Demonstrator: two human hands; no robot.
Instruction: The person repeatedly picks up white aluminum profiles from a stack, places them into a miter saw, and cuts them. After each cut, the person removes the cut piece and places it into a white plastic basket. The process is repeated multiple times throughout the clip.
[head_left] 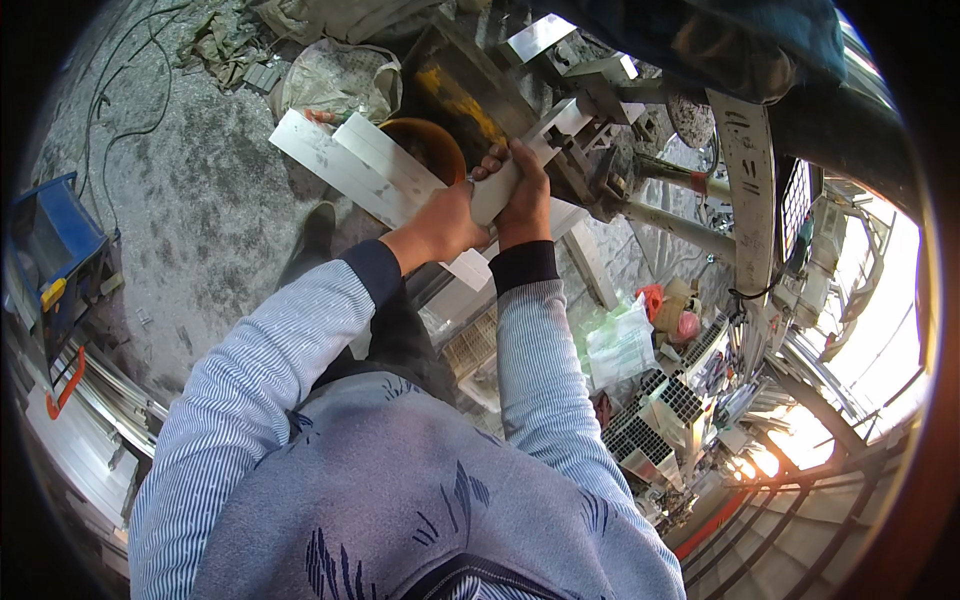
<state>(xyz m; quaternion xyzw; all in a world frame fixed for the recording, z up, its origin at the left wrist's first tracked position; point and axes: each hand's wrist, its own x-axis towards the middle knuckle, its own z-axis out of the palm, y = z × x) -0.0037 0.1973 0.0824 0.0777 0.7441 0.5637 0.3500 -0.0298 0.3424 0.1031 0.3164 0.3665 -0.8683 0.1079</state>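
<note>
Head view: beside the orange bucket (451, 143), your left hand (445, 226) and right hand (527, 200) close around a grey bar (494, 199), probably stiff and slick; grasp its sides.

The head view looks steeply down from above the person's shoulders through a wide fisheye. The torso (390, 480) looms close at six o'clock; the left hand (447, 228) and right hand (527, 198) lie farther off toward twelve, the floor (210, 180) beyond at ten.
</note>
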